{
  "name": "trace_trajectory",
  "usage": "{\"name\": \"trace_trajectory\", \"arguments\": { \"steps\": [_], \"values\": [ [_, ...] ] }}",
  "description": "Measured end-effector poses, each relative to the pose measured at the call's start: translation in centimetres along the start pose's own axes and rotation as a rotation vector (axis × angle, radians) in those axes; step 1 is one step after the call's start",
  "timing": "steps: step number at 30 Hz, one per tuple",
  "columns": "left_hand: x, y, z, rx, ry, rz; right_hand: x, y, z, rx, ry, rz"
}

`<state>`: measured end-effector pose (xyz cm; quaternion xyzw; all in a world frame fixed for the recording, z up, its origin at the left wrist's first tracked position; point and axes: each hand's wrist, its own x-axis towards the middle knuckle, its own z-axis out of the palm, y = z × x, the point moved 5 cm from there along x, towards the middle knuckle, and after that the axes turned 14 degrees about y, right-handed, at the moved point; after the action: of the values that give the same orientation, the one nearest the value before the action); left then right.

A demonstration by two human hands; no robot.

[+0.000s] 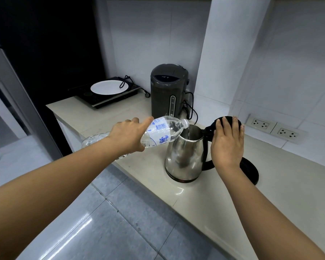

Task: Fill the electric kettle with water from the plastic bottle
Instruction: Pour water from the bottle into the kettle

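Note:
A steel electric kettle [184, 156] stands on the beige counter [204, 199], beside its black base [249, 170]. Its black lid [227, 120] is flipped up and back. My right hand [228, 143] rests flat against the raised lid and the handle top, fingers spread. My left hand [129, 135] grips a clear plastic bottle [163, 133] with a blue-printed label, tilted so its uncapped mouth sits over the kettle's opening. A thin stream of water runs from the bottle into the kettle.
A dark grey thermo pot [167, 89] stands behind the kettle, its cords trailing at the wall. An induction hob [105, 96] with a white plate [109, 87] sits far left. Wall sockets [274, 127] are at the right. The counter's edge drops to a tiled floor [120, 222].

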<state>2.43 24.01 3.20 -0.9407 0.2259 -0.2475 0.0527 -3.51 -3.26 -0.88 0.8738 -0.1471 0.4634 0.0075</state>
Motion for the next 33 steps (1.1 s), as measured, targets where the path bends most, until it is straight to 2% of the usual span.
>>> {"name": "trace_trajectory", "arguments": {
  "steps": [24, 29, 33],
  "values": [
    [0.5, 0.6, 0.1, 0.023, -0.002, 0.037, 0.0, 0.2, -0.1, -0.012, -0.044, 0.000],
    [0.5, 0.9, 0.0, 0.003, 0.011, 0.029, 0.0, 0.4, -0.3, -0.011, -0.093, -0.029],
    [0.3, 1.5, -0.1, -0.099, 0.015, -0.016, 0.0, 0.7, -0.6, 0.003, -0.124, -0.066]
  ]
}}
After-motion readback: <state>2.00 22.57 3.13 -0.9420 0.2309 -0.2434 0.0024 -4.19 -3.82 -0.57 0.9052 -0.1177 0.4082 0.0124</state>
